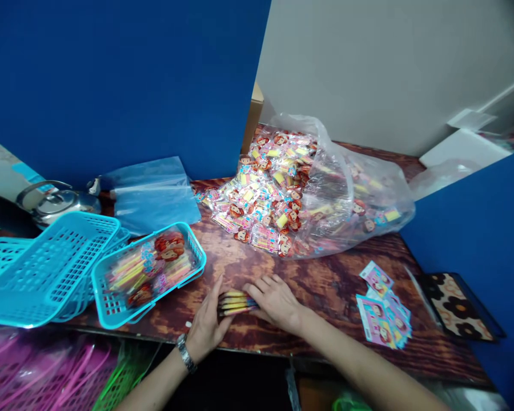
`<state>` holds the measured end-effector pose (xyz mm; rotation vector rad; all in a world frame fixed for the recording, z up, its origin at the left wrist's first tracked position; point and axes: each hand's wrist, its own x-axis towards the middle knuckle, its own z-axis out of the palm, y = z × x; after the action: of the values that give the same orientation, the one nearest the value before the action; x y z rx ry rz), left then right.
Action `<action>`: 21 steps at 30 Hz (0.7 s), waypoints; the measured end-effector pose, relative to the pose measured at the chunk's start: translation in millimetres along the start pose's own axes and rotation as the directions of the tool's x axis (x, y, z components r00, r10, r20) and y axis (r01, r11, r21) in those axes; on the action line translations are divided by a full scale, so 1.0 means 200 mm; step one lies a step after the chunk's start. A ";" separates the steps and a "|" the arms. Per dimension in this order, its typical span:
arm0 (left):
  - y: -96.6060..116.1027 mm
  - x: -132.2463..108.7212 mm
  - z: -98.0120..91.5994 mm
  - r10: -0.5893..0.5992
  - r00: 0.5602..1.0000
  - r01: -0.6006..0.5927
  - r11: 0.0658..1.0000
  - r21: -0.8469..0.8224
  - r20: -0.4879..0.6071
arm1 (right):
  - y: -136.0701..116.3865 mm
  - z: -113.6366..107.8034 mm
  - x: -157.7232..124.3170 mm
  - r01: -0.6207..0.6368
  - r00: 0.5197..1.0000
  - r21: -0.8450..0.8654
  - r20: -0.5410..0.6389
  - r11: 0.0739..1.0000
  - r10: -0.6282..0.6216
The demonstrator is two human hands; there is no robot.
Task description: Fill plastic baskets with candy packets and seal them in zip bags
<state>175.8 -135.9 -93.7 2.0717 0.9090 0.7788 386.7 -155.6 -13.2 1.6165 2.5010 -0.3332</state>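
Near the front edge of the wooden table, a small stack of flat packets with yellow and dark layered edges sits between my two hands. My left hand, with a metal watch band at the wrist, closes around its left end. Fingers and thumb of my right hand grip the right end and hide part of it. To the left stands a blue basket containing bundles of printed packets. Beyond my hands lies a big pile of shiny printed packets, spilling from a clear plastic bag.
Empty blue baskets are stacked at the left, before a metal kettle. A clear plastic sheet or bag lies behind. Printed cards and a flower-patterned item lie right. Blue panels flank the table.
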 end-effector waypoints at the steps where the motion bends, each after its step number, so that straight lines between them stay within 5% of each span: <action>1: 0.00 0.00 0.00 -0.009 1.000 0.009 1.000 -0.021 0.001 | -0.02 0.01 -0.01 -0.023 1.000 0.026 0.001 0.999 0.023; 5: -0.01 0.01 0.00 0.016 1.000 -0.016 1.000 0.019 -0.023 | -0.03 -0.01 -0.01 0.014 0.998 0.164 0.057 0.986 -0.024; 8: -0.01 0.02 -0.02 0.121 0.993 -0.121 0.987 0.102 -0.001 | 0.10 -0.07 0.05 0.104 0.991 0.366 0.037 0.925 -0.126; 11: 0.00 0.03 -0.05 0.209 0.978 -0.209 0.972 0.111 0.016 | 0.29 -0.07 0.17 -0.157 0.975 0.291 -0.105 0.944 0.195; 14: 0.03 0.04 -0.05 0.227 0.973 -0.229 0.969 0.090 0.024 | 0.39 0.00 0.27 -0.503 0.849 0.127 -0.115 0.855 0.516; 16: 0.03 0.03 -0.05 0.235 0.972 -0.237 0.967 0.090 0.025 | 0.37 0.06 0.29 -0.551 0.827 0.090 -0.070 0.830 0.557; 21: 0.01 0.01 -0.04 0.264 0.964 -0.266 0.960 0.084 0.027 | 0.23 0.02 0.27 -0.448 0.893 0.069 -0.023 0.892 0.450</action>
<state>171.5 -131.3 -87.6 2.3039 0.6733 0.8730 407.6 -91.1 -35.3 2.1739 2.0636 -0.3213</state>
